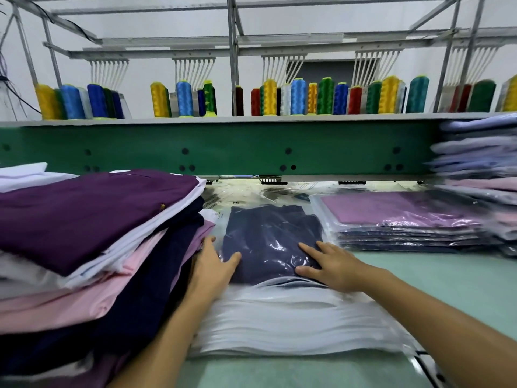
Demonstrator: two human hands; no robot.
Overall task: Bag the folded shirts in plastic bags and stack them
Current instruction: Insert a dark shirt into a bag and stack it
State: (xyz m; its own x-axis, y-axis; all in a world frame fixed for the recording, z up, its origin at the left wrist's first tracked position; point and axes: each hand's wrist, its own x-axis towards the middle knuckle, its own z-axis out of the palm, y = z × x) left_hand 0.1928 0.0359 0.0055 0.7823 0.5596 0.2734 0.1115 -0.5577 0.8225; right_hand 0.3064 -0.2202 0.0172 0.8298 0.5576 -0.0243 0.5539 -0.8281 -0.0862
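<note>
A folded navy shirt (272, 236) lies inside a clear plastic bag, on top of a pile of empty plastic bags (293, 323) in front of me. My left hand (214, 267) rests flat on the bag's near left corner, fingers straight. On the near right part of the bagged shirt, my right hand (326, 263) presses with spread fingers. A pile of unbagged folded shirts (92, 219), purple on top, stands at the left. A stack of bagged shirts (402, 222), a lilac one uppermost, lies at the right.
A taller blurred stack of bagged shirts (481, 177) rises at the far right. Behind the work surface runs a green machine beam (223, 147) with a shelf of coloured thread cones (279, 99). The pale green tabletop (447, 281) shows at the right.
</note>
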